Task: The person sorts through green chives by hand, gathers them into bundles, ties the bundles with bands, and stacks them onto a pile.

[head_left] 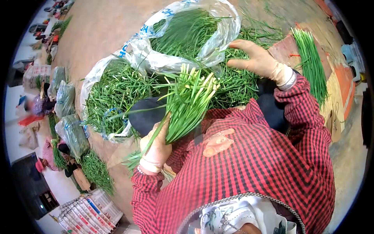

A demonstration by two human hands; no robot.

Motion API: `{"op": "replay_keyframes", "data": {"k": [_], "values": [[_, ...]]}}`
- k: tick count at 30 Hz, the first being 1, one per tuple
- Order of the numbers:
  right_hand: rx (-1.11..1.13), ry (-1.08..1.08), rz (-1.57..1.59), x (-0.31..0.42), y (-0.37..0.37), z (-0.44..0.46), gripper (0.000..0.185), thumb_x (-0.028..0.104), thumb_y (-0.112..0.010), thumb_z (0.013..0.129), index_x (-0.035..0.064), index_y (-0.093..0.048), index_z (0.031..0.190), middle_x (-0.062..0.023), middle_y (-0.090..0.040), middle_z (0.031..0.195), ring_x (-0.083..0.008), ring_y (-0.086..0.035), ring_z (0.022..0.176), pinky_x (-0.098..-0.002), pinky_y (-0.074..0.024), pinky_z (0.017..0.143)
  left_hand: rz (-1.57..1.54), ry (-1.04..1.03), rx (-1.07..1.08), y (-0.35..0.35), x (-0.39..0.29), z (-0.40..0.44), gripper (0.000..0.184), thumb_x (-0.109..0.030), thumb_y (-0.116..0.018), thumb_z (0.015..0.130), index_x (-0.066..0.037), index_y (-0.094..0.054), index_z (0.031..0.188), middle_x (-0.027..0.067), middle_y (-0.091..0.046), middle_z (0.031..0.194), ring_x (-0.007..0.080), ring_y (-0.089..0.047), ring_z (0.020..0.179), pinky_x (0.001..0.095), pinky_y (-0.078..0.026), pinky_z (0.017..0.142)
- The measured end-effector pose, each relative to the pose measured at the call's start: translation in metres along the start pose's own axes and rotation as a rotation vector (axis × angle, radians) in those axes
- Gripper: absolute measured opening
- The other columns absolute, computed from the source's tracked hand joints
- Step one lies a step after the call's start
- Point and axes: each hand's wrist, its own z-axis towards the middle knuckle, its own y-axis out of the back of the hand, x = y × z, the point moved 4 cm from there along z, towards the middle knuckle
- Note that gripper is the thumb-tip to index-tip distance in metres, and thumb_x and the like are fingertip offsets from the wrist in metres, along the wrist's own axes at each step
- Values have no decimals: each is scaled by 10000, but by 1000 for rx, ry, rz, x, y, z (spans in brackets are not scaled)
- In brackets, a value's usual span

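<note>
Gloved and closed, my left hand (156,147) grips a bunch of green stalks (187,105), their pale cut ends pointing up and away from me. My right hand (255,60), also gloved, is held up with its fingers apart and nothing between them, near the right rim of an open plastic bag (146,48). Long green leaves (187,33) fill that bag. Loose green stalks (120,84) lie in the plastic to the left, and more loose greens (235,87) lie below my right hand.
At the right, a neat bundle of long stalks (311,62) lies on a board (282,50). Filled plastic bags (72,132) and a heap of greens (95,171) stand at the left. Farther left, people sit beside greens. A striped woven bag (89,212) is at the lower left.
</note>
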Motion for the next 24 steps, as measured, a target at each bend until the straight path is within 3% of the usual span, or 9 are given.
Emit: {"op": "replay_keyframes", "data": {"k": [3, 8, 10, 11, 13, 14, 17, 21, 24], "values": [[35, 385, -324, 69, -28, 7, 885, 638, -641, 765, -79, -517, 1269, -286, -457, 1377, -389, -400, 1314, -462, -308, 1085, 48, -60, 56, -4, -7, 9, 851, 15, -643, 613, -175, -452, 1420, 83, -620, 1137, 277, -656, 899, 376, -539, 679], [442, 429, -139, 103, -108, 15, 620, 548, -632, 811, -13, -610, 1074, -245, -618, 1084, -408, -560, 1089, -475, -397, 1000, 149, -76, 143, -9, -24, 15, 877, -8, -643, 627, -186, -402, 1450, 71, -614, 1152, 276, -654, 883, 376, -542, 667], [472, 273, 255, 95, -122, 15, 498, 472, -611, 857, 7, -627, 1033, -189, -668, 917, -384, -635, 918, -472, -482, 859, 138, -11, 222, -14, -20, 10, 891, -23, -652, 625, -198, -391, 1459, 69, -619, 1144, 278, -658, 859, 380, -544, 667], [310, 305, 298, 88, -121, 14, 383, 375, -590, 916, 1, -625, 988, -118, -673, 797, -282, -671, 783, -419, -522, 710, 132, -5, 225, -17, -18, 7, 891, -23, -652, 625, -198, -391, 1459, 69, -619, 1144, 278, -658, 859, 380, -544, 667], [306, -133, 848, 74, -119, 11, 321, 324, -577, 951, 7, -622, 969, -64, -652, 765, -172, -655, 725, -340, -513, 672, 33, 118, 291, -24, -11, 0, 944, 8, -646, 585, -217, -388, 1465, 89, -630, 1078, 311, -648, 899, 402, -530, 707], [281, -217, 881, 63, -115, 11, 297, 314, -562, 978, 23, -616, 951, -8, -602, 721, -91, -596, 619, -263, -489, 601, -34, 64, 212, -27, -9, -2, 930, 17, -642, 589, -214, -403, 1458, 83, -625, 1052, 311, -643, 892, 403, -530, 708], [47, -464, 1263, 41, -96, 5, 345, 387, -561, 978, 58, -602, 882, 54, -438, 589, -73, -426, 452, -246, -413, 448, -65, 2, 113, -35, -10, 0, 910, 25, -643, 594, -200, -423, 1447, 78, -629, 1093, 300, -643, 926, 387, -532, 719], [-82, -447, 1267, 41, -63, 6, 387, 435, -570, 964, 62, -589, 861, 71, -358, 537, -64, -305, 396, -245, -258, 382, -52, -80, 69, -34, -19, 11, 886, 29, -645, 599, -186, -439, 1434, 71, -626, 1160, 280, -643, 977, 370, -534, 733], [-277, -448, 1265, 10, -26, 4, 373, 431, -574, 960, 71, -616, 871, 80, -357, 540, -51, -303, 405, -231, -256, 364, 35, -94, -6, -30, -7, 10, 870, -22, -714, 606, -180, -454, 1422, 67, -617, 1225, 264, -645, 1011, 354, -536, 743]]}}
